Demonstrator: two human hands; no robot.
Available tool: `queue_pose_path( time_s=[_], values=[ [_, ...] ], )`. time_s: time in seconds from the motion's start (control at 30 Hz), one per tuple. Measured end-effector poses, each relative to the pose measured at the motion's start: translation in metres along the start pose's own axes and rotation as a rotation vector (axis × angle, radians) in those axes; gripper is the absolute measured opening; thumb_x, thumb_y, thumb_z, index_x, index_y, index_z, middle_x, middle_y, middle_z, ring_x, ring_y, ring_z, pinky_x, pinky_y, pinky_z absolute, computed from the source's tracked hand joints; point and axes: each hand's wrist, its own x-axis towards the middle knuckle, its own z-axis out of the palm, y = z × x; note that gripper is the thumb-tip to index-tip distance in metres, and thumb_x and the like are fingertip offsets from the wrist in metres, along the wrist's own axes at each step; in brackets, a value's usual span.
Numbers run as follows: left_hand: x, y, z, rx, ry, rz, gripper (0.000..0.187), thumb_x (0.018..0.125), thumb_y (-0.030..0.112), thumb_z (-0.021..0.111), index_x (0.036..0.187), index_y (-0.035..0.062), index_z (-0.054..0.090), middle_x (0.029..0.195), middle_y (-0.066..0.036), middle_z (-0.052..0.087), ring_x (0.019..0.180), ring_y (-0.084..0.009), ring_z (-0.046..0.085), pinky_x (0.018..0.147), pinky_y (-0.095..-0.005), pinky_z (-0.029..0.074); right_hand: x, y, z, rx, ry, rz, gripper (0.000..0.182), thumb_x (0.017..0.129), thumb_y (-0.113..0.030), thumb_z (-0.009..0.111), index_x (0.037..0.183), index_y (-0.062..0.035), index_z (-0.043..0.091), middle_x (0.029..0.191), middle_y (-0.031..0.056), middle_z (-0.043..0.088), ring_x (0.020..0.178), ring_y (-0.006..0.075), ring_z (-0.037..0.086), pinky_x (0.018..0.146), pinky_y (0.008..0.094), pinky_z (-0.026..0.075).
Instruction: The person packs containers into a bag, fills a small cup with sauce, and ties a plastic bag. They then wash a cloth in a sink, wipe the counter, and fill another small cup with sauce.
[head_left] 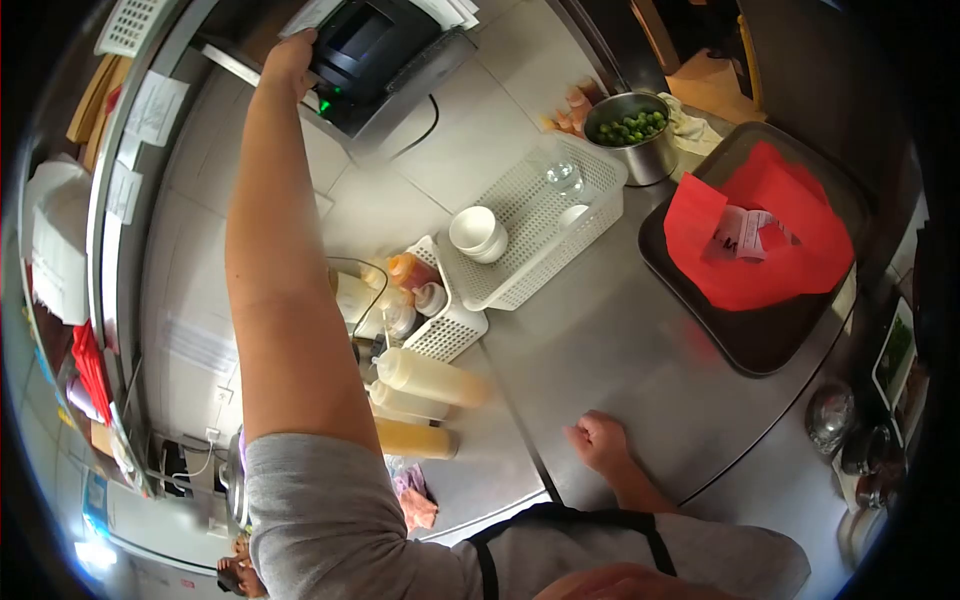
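My left arm is stretched up to a black printer on the shelf, and my left hand is at its left side. Its fingertips are right at the casing, mostly hidden, so I cannot tell how they are bent. A green light glows by the wrist. White paper shows behind the printer. Low over the steel counter, my right hand is curled into a fist with nothing showing in it. Squeeze bottles of pale and yellow sauce stand to its left.
A white perforated basket holds white bowls and a clear cup. Behind it is a steel pot of green vegetables. On the right, a dark tray carries red paper. A smaller basket contains sauce bottles.
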Motion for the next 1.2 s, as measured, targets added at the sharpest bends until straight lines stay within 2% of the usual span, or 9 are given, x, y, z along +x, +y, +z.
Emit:
queue_pose_path(
  time_s=[0.1, 0.23, 0.33, 0.43, 0.53, 0.6, 0.73, 0.97, 1.2],
  values=[
    [0.020, -0.011, -0.009, -0.266, -0.157, -0.074, 0.029, 0.085, 0.016, 0.041, 0.108, -0.0006, 0.048, 0.106, -0.012, 0.050, 0.098, -0.0215, 0.048, 0.084, -0.0333, 0.039, 0.003, 0.002, 0.004, -0.006, -0.008, 0.003, 0.026, 0.067, -0.021, 0.062, 0.054, -0.0041, 0.047, 0.054, 0.0090, 0.047, 0.047, 0.0249, 0.047, 0.043, 0.0342, 0.037],
    [0.012, -0.011, -0.009, -0.440, -0.206, 0.012, 0.032, 0.084, 0.017, 0.043, 0.103, -0.0088, 0.044, 0.099, -0.018, 0.051, 0.090, -0.0245, 0.053, 0.078, -0.0383, 0.044, 0.003, -0.001, 0.007, -0.052, -0.007, -0.007, 0.026, 0.066, -0.020, 0.062, 0.053, -0.0043, 0.046, 0.053, 0.0085, 0.046, 0.045, 0.0238, 0.045, 0.042, 0.0333, 0.035],
    [0.008, -0.011, -0.005, -0.435, -0.135, 0.056, 0.020, 0.082, 0.011, 0.044, 0.094, -0.0046, 0.049, 0.082, -0.013, 0.056, 0.070, -0.0251, 0.057, 0.065, -0.0362, 0.048, 0.003, 0.000, 0.006, -0.070, 0.000, -0.048, 0.025, 0.066, -0.020, 0.062, 0.053, -0.0047, 0.045, 0.053, 0.0081, 0.046, 0.045, 0.0235, 0.045, 0.042, 0.0327, 0.035],
    [0.029, -0.027, -0.018, -0.296, -0.175, 0.171, 0.033, 0.080, 0.017, 0.049, 0.106, -0.0027, 0.047, 0.087, -0.013, 0.056, 0.079, -0.0236, 0.056, 0.074, -0.0373, 0.045, 0.003, -0.004, 0.003, -0.054, -0.006, -0.046, 0.026, 0.066, -0.020, 0.062, 0.054, -0.0045, 0.045, 0.053, 0.0081, 0.045, 0.045, 0.0238, 0.044, 0.042, 0.0328, 0.035],
    [0.000, -0.014, -0.019, -0.274, -0.192, 0.204, 0.037, 0.086, 0.018, 0.035, 0.118, -0.0001, 0.041, 0.121, -0.013, 0.041, 0.110, -0.0229, 0.040, 0.092, -0.0366, 0.031, 0.001, 0.000, 0.005, -0.081, 0.004, -0.045, 0.026, 0.067, -0.021, 0.061, 0.055, -0.0043, 0.045, 0.055, 0.0083, 0.046, 0.046, 0.0242, 0.045, 0.043, 0.0327, 0.036],
    [0.001, -0.017, -0.021, -0.255, -0.134, 0.242, 0.036, 0.085, 0.018, 0.038, 0.117, 0.0021, 0.044, 0.117, -0.010, 0.044, 0.107, -0.0191, 0.038, 0.089, -0.0317, 0.029, 0.001, -0.003, 0.003, -0.101, -0.010, -0.081, 0.026, 0.068, -0.022, 0.061, 0.056, -0.0040, 0.046, 0.056, 0.0091, 0.046, 0.048, 0.0253, 0.046, 0.045, 0.0333, 0.037],
    [-0.057, 0.009, -0.032, -0.167, -0.091, 0.311, 0.038, 0.085, 0.016, 0.036, 0.120, 0.0012, 0.040, 0.123, -0.009, 0.039, 0.113, -0.0197, 0.035, 0.090, -0.0358, 0.031, -0.002, 0.002, 0.005, -0.143, -0.027, -0.040, 0.027, 0.070, -0.024, 0.059, 0.058, -0.0033, 0.046, 0.058, 0.0107, 0.048, 0.052, 0.0279, 0.049, 0.047, 0.0349, 0.038],
    [-0.204, 0.000, -0.134, -0.355, -0.346, 0.493, 0.045, 0.083, 0.029, 0.046, 0.118, 0.0002, 0.042, 0.122, -0.010, 0.040, 0.106, -0.0198, 0.040, 0.086, -0.0341, 0.036, 0.002, 0.009, 0.000, -0.207, -0.089, 0.033, 0.026, 0.073, -0.024, 0.057, 0.064, -0.0008, 0.050, 0.060, 0.0135, 0.051, 0.053, 0.0267, 0.049, 0.051, 0.0347, 0.039],
    [-0.403, -0.060, -0.277, -0.490, -0.212, 0.273, 0.034, 0.085, 0.020, 0.044, 0.113, 0.0023, 0.047, 0.116, -0.008, 0.046, 0.099, -0.0160, 0.045, 0.079, -0.0289, 0.040, 0.003, 0.013, 0.008, -0.386, -0.115, -0.149, 0.026, 0.080, -0.020, 0.052, 0.067, 0.0020, 0.049, 0.057, 0.0093, 0.048, 0.053, 0.0157, 0.041, 0.053, 0.0300, 0.038]
  ],
)
